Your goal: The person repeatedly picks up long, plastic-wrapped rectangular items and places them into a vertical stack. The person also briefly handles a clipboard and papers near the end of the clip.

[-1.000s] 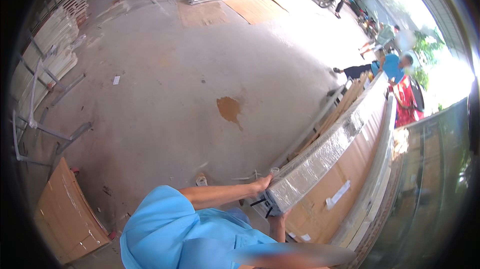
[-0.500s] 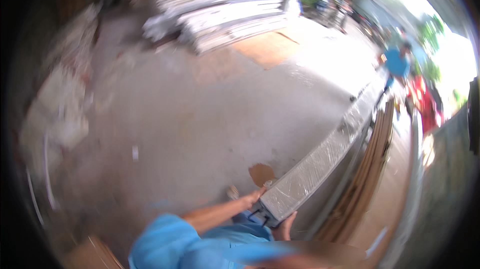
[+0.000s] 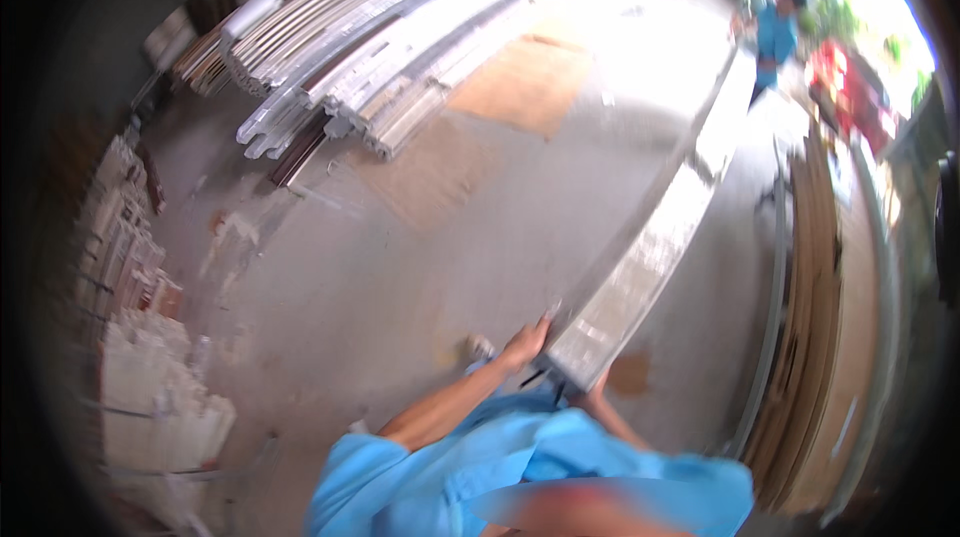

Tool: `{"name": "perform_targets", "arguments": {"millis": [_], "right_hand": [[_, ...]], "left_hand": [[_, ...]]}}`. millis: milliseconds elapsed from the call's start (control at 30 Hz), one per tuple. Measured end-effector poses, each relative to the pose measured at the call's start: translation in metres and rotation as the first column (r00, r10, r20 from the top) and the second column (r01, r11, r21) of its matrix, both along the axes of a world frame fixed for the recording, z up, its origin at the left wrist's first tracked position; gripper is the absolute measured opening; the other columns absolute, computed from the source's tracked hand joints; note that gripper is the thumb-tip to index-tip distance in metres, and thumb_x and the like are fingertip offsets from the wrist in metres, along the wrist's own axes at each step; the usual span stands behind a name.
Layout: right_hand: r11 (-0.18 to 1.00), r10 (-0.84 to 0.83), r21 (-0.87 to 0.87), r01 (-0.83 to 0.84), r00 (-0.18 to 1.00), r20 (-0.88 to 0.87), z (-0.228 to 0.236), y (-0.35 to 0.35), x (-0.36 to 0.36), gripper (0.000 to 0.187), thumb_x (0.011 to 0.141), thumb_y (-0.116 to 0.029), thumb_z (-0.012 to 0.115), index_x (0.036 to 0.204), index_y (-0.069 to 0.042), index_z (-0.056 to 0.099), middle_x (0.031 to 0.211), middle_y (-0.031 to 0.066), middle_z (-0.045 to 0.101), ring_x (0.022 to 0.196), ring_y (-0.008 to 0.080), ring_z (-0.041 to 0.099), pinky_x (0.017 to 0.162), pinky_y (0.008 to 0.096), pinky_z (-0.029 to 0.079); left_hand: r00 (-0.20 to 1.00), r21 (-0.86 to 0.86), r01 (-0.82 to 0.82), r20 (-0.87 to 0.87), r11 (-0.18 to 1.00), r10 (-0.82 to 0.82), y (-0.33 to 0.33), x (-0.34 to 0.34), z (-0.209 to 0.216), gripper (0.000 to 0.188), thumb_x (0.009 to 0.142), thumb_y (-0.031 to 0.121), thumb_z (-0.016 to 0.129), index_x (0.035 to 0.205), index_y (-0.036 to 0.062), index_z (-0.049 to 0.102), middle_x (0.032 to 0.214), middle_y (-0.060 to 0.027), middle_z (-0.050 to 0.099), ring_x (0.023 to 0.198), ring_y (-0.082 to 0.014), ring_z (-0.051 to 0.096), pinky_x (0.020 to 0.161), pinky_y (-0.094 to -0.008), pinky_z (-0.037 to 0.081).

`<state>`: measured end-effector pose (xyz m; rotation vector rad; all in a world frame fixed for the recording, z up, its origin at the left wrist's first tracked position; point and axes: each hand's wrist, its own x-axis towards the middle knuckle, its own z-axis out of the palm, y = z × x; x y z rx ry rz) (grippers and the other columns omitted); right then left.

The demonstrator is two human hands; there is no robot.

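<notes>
A long, narrow bundle [image 3: 640,272], grey and wrapped in shiny clear plastic, stretches from my waist toward the far right, off the floor. My left hand [image 3: 526,342] grips the left side of its near end. On the other side my right hand [image 3: 597,387] holds the same end from the right and below, its fingers partly hidden by the bundle. Dark strips stick out at the near end face. At the far end, a co-worker in a blue shirt [image 3: 775,37] stands by the bundle; that person's hands are too blurred to make out.
Stacks of long wrapped profiles [image 3: 370,47] lie at the back left, beside flat cardboard [image 3: 525,87] on the floor. Along the left wall are bundled pale strips [image 3: 160,392]. Long brown boards [image 3: 805,337] lie on the right. Something red [image 3: 845,92] stands farther back.
My view has turned right and the bundle's near end has shifted slightly right and up in it. The bundle now angles more steeply away. Both hands keep their hold.
</notes>
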<state>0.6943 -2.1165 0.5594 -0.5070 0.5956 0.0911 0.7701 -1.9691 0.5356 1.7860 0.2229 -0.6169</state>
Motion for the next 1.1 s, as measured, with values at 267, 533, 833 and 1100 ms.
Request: {"name": "perform_targets", "arguments": {"millis": [267,533,833,1100], "right_hand": [[0.999,-0.007,0.030,0.012,0.988,-0.151,0.033,0.181,0.143,0.075,0.098,-0.067,0.022,0.143,-0.011,0.043,0.135,0.0106,0.055,0.122,0.0315,0.054,0.102,0.0468,0.045],[0.956,-0.010,-0.286,-0.071,0.962,-0.274,0.024,0.335,0.286,0.085,0.093,-0.076,0.022,0.148,-0.014,0.037,0.147,0.0111,0.045,0.132,0.0310,0.044,0.110,0.0480,0.035],[0.957,-0.054,-0.287,0.032,0.996,-0.069,0.016,0.511,0.458,0.068,0.098,-0.064,0.026,0.130,-0.013,0.056,0.121,0.0113,0.064,0.110,0.0315,0.062,0.095,0.0509,0.049],[0.979,-0.089,-0.196,0.052,0.979,-0.182,0.016,0.634,0.571,0.075,0.100,-0.064,0.017,0.143,-0.009,0.044,0.135,0.0142,0.055,0.119,0.0321,0.057,0.100,0.0447,0.048]], "left_hand": [[0.933,-0.389,-0.089,-0.356,0.917,-0.060,0.189,0.155,-0.007,0.077,0.099,0.063,0.036,0.131,-0.0042,0.055,0.123,-0.0151,0.064,0.111,-0.0224,0.060,0.097,-0.0351,0.047],[0.948,-0.224,-0.116,-0.314,0.968,0.041,0.352,0.292,0.020,0.076,0.099,0.063,0.037,0.136,-0.0017,0.053,0.134,-0.0156,0.058,0.124,-0.0266,0.053,0.106,-0.0343,0.040],[0.985,-0.210,0.048,-0.155,0.976,-0.081,0.523,0.454,0.005,0.078,0.101,0.061,0.028,0.134,-0.0047,0.054,0.135,-0.0205,0.057,0.128,-0.0284,0.049,0.107,-0.0374,0.036],[0.935,-0.295,-0.023,-0.343,0.955,-0.084,0.640,0.571,0.011,0.086,0.099,0.066,0.025,0.130,-0.0090,0.055,0.129,-0.0226,0.060,0.122,-0.0280,0.054,0.104,-0.0341,0.039]]}}
